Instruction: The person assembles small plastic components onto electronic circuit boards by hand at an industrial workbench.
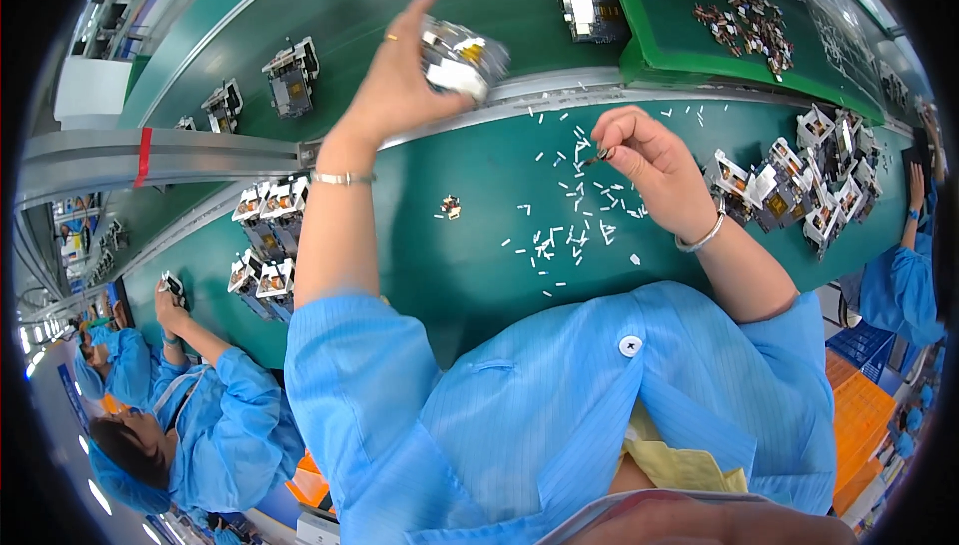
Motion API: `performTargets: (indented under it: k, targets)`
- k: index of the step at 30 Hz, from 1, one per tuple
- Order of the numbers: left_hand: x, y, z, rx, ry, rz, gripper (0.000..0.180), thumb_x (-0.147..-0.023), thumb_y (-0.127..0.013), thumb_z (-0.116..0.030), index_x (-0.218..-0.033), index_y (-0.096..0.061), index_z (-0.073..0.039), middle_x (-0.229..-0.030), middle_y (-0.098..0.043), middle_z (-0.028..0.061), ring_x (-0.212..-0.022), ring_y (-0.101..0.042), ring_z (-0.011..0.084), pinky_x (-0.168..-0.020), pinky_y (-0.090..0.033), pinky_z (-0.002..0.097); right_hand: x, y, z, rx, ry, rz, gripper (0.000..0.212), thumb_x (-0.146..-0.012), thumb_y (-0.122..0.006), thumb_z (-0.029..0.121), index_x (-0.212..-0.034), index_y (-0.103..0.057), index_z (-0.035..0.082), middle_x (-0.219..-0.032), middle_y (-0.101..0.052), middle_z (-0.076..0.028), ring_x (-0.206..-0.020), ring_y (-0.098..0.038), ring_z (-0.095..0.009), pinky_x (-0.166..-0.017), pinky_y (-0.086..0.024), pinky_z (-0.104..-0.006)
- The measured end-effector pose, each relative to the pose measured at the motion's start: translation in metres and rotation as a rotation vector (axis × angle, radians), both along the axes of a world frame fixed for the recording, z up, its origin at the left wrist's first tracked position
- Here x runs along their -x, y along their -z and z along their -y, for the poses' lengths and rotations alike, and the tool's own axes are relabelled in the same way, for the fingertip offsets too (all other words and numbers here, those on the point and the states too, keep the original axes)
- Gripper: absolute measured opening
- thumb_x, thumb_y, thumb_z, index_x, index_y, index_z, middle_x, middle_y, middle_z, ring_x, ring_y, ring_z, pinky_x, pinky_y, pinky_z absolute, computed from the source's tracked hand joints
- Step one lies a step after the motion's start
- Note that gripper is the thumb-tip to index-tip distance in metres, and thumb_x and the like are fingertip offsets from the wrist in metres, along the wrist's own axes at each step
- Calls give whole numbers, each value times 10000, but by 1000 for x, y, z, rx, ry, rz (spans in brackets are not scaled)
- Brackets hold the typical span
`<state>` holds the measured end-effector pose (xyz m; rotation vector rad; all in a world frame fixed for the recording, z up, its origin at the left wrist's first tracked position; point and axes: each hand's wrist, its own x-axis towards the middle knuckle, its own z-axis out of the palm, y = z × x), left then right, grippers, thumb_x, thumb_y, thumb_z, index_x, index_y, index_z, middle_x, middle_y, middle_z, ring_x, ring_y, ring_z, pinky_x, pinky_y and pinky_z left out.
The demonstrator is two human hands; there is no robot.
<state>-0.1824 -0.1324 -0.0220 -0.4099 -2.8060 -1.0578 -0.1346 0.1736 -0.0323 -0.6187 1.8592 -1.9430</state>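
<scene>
My left hand (395, 85) is raised over the far strip of the green work surface, thumb and fingers around an electronic module (465, 57). The module has a dark body and a white part, and motion smears it. Closer to me, my right hand (649, 167) pinches a tiny dark part (599, 156) between thumb and fingertips. Scattered white slips (574, 237) lie beneath and beside that hand on the green table (430, 265). A small cluster of component pieces (451, 207) rests between my two forearms.
Stacked modules (784, 193) stand at right, with more modules (268, 213) at left. Others (292, 77) sit along the far strip. A green-rimmed tray (627, 20) bears a pile of small parts (751, 27). A metal beam (170, 157) juts in from the left. Co-workers in blue sit on both sides.
</scene>
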Motion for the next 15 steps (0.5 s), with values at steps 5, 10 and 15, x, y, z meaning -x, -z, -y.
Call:
performTargets:
  k: [5, 10, 15]
  targets:
    - [-72, 10, -54, 179, 408, 88, 1019, -575, -820, -111, -1433, -271, -69, -1487, -305, 197, -1360, -318, 391, -1137, -282, 431, -5, -2, 4, -282, 16, -372, 61, -848, -587, 11, -900, -564, 33, -1111, -559, -108, -1024, -537, -251, -914, -424, -338]
    - [-105, -11, -68, 351, 247, -100, 922, -631, -802, -128, -1417, -324, -69, -1469, -325, 195, -1362, -287, 417, -1129, -268, 481, -16, 1, 24, -394, -8, -578, 94, -811, -626, -4, -863, -557, 32, -1158, -555, -138, -1100, -512, -321, -947, -420, -392]
    - [-131, 18, -75, 53, -151, -83, 801, -683, -783, -118, -1380, -396, -42, -1456, -339, 193, -1309, -342, 409, -1069, -347, 457, -8, 6, 40, -445, -13, -702, 88, -793, -627, -10, -835, -556, 20, -1125, -568, -140, -1089, -516, -333, -940, -424, -385]
